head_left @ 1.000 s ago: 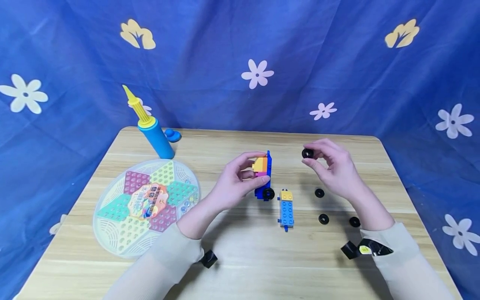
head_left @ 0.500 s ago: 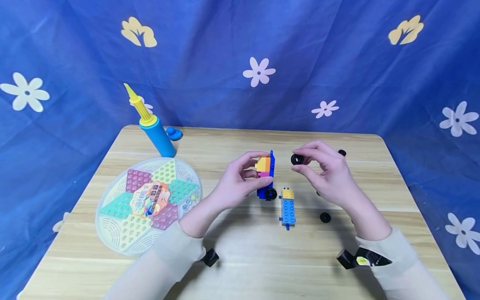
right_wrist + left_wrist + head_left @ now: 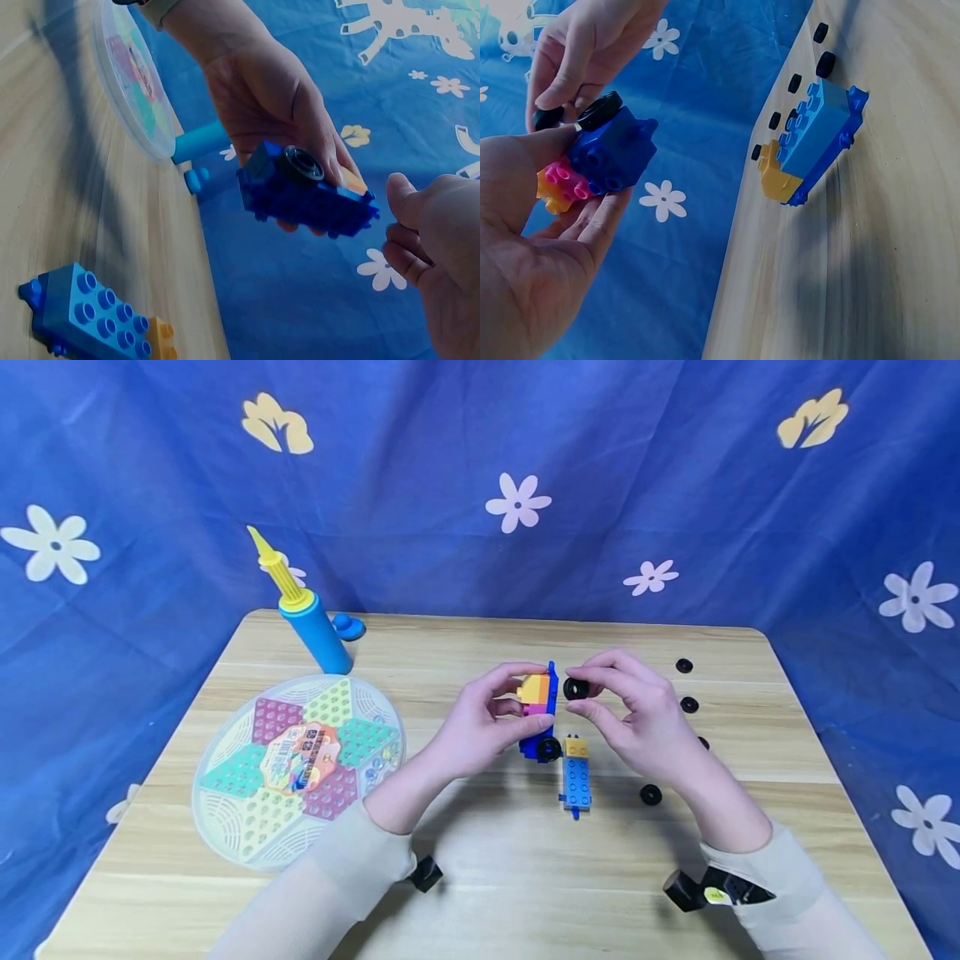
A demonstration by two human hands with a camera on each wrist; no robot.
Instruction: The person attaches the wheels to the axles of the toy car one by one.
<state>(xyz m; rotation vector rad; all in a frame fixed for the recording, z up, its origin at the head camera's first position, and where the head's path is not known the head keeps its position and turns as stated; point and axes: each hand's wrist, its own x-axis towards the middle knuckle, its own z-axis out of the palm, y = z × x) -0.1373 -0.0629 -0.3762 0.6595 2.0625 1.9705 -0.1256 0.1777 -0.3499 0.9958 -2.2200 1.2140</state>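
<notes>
My left hand (image 3: 480, 722) grips a toy brick car (image 3: 538, 714) with a dark blue base and pink, orange and yellow bricks, held up on its side above the table. One black wheel (image 3: 303, 164) sits on its base near one end. In the head view my right hand (image 3: 637, 714) pinches a loose black wheel (image 3: 576, 688) close beside the car's far end; whether they touch I cannot tell. The right wrist view hides that wheel behind the fingers. Below the hands a second brick car (image 3: 576, 777), light blue and yellow on a dark blue base, stands without wheels.
Several black wheels (image 3: 651, 795) lie on the wooden table (image 3: 525, 877) to the right. At the left is a round Chinese checkers board (image 3: 225, 835). Behind it stand a blue and yellow hand pump (image 3: 318, 631) and a small blue piece (image 3: 348, 627). A patterned blue cloth (image 3: 420, 527) hangs behind.
My right hand has carried the pinched wheel left to the car, uncovering wheels on the table at the right. The left hand and its car have shifted slightly right.
</notes>
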